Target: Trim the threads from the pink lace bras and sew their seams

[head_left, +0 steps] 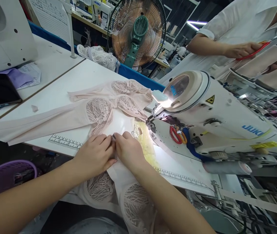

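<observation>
My left hand (98, 152) and my right hand (128, 148) meet above the table's front edge, fingers pinched closed. Between them they grip the middle of a pale bra (136, 201), whose lace cups hang down over my lap. A small dark spot shows at my right fingertips; I cannot make out what it is. Just beyond my hands, more pale pink bras (99, 110) with lace cups lie spread on the white table. To the right stands a white sewing machine (228, 110), its lamp lit over the needle area.
Red-handled scissors (176, 135) lie under the machine arm. Printed rulers (64, 142) run along the table's front edge. A purple basket (9, 175) stands low left. Behind the table are a fan (138, 32) and a person holding red scissors (254, 51) near fabric strips.
</observation>
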Demonstrator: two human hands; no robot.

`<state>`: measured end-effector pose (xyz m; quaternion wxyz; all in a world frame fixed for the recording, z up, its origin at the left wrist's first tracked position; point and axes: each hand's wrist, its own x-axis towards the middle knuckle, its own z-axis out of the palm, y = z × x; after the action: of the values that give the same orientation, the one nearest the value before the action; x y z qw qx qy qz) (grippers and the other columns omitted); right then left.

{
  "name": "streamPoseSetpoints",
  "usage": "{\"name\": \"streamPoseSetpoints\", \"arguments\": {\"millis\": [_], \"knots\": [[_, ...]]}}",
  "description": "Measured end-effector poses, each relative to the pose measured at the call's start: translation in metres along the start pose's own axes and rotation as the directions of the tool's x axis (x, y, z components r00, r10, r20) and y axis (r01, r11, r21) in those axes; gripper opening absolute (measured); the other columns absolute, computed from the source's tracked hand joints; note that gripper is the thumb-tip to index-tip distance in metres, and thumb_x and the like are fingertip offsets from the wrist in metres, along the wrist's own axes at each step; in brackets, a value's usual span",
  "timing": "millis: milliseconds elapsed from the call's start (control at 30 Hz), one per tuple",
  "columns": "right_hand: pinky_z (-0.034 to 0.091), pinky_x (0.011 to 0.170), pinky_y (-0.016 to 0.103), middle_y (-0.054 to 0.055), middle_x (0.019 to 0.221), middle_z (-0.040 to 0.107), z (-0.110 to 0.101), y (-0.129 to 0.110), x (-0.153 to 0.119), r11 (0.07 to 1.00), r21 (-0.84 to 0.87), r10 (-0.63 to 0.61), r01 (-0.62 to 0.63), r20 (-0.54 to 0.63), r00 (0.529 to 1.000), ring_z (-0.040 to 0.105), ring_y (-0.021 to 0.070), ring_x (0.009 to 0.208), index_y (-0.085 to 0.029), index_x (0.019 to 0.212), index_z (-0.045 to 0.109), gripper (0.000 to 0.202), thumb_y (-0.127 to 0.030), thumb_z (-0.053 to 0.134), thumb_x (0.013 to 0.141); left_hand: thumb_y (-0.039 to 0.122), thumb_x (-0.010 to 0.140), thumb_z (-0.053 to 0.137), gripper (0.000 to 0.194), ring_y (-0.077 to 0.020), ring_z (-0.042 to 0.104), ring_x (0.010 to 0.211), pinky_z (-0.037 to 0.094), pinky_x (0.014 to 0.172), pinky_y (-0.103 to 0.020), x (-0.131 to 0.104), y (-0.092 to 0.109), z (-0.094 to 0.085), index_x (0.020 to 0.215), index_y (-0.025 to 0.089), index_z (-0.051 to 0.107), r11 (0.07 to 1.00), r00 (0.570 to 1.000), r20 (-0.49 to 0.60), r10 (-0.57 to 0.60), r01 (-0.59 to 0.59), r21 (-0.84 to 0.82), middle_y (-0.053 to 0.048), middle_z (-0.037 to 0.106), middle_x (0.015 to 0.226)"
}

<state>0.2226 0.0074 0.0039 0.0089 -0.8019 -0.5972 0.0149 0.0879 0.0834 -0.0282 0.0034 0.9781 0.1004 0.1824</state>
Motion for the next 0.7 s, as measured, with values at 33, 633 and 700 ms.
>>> {"name": "streamPoseSetpoints", "arguments": {"millis": [33,633,700], "knots": [[0.024,0.046,0.026,0.003,0.076,0.049,-0.001,0.001,-0.001,1.000,-0.018,-0.008,0.008,0.006,1.000,0.042,0.0147,0.053,-0.023,0.109,0.061,0.028,-0.023,0.038,0.092,0.040,0.082,0.059,0.041,-0.0288,0.054,0.102,0.043,0.089,-0.043,0.000,0.000,0.000,0.110,0.010,0.061,1.000,1.000,0.000,0.009,-0.009,0.012,-0.014,0.062,0.110],[0.026,0.049,0.026,0.004,0.078,0.053,-0.007,0.007,-0.019,0.999,-0.009,0.047,-0.047,-0.016,0.999,0.048,0.0152,0.057,-0.022,0.111,0.061,0.029,-0.019,0.041,0.090,0.044,0.083,0.058,0.041,-0.0280,0.054,0.099,0.041,0.079,-0.041,0.002,0.003,-0.008,0.110,0.013,0.063,0.996,0.999,0.041,0.029,-0.032,0.083,-0.009,0.061,0.122],[0.025,0.048,0.026,0.004,0.076,0.052,-0.006,0.006,-0.017,0.999,0.002,0.041,-0.041,-0.025,0.999,0.045,0.0145,0.055,-0.022,0.105,0.063,0.026,-0.021,0.041,0.090,0.043,0.082,0.059,0.040,-0.0282,0.053,0.101,0.041,0.081,-0.041,0.002,0.002,-0.008,0.110,0.014,0.062,0.998,0.999,0.048,0.024,-0.027,0.063,-0.009,0.061,0.120]]}}
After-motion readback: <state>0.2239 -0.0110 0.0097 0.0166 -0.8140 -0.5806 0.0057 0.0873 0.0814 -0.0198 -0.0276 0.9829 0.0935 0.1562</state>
